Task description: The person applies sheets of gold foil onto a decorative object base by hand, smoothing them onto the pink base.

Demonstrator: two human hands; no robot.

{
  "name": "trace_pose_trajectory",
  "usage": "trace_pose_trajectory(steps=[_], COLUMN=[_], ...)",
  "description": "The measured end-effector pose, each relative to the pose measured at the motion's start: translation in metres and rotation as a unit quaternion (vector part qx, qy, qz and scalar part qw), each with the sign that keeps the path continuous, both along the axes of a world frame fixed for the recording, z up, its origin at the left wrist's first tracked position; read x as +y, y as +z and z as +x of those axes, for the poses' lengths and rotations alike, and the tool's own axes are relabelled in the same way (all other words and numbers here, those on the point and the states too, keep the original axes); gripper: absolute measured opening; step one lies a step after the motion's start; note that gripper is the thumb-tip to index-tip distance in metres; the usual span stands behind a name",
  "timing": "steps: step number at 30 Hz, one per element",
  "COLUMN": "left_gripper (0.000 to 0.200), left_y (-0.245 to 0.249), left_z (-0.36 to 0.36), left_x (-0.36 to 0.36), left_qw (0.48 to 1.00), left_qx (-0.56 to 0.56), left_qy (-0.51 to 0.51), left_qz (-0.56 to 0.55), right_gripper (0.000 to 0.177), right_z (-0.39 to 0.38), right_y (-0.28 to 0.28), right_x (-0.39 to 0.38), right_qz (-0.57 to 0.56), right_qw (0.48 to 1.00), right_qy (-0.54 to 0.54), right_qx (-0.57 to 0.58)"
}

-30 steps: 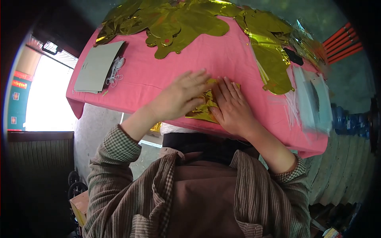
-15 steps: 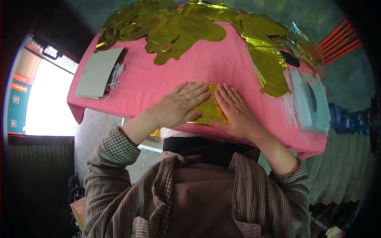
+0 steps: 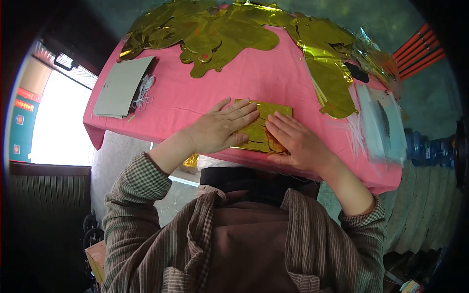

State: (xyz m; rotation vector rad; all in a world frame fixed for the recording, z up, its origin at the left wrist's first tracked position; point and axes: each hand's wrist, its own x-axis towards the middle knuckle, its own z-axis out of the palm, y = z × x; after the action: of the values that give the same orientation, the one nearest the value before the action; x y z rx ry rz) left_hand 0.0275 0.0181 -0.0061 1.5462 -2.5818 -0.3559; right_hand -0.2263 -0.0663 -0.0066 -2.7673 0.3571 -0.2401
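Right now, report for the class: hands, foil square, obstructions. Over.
Left hand open, on left of foil square. Right hand open, over its right. Square on pink cloth. Only hands cover it.

Striped brown shirt [image 3: 132, 229], checked cuffs [image 3: 146, 177], seemingly brown top [image 3: 249, 239].

Daylight glares in through the opening [image 3: 63, 117] toward nine o'clock, burnt out to plain white, while the room around it sits rather dim. Hard glints catch the gold foil [image 3: 259, 14] at twelve; the table [image 3: 171, 93] bows with wide-lens distortion, and the corners sink into blurry black.
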Motion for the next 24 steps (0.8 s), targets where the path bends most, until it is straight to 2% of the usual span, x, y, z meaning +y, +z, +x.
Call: trace_pose_trajectory(steps=[2, 15, 24], left_gripper=[0.062, 0.061, 0.064], left_y=[-0.001, -0.001, 0.004], left_z=[0.000, -0.003, 0.000], left_x=[0.000, 0.002, -0.001], left_qw=[1.000, 1.000, 0.999], left_qx=[-0.002, -0.013, -0.031], left_qy=[-0.002, 0.004, -0.017], left_qz=[-0.010, -0.016, 0.009], right_gripper=[0.073, 0.066, 0.082], right_z=[-0.003, -0.010, -0.013], right_y=[0.003, -0.001, -0.004], right_x=[0.007, 0.007, 0.030], right_qz=[-0.045, -0.039, -0.077], right_qw=[0.999, 0.999, 0.995], right_qy=[0.010, 0.024, -0.038], right_qx=[-0.005, -0.002, 0.055])
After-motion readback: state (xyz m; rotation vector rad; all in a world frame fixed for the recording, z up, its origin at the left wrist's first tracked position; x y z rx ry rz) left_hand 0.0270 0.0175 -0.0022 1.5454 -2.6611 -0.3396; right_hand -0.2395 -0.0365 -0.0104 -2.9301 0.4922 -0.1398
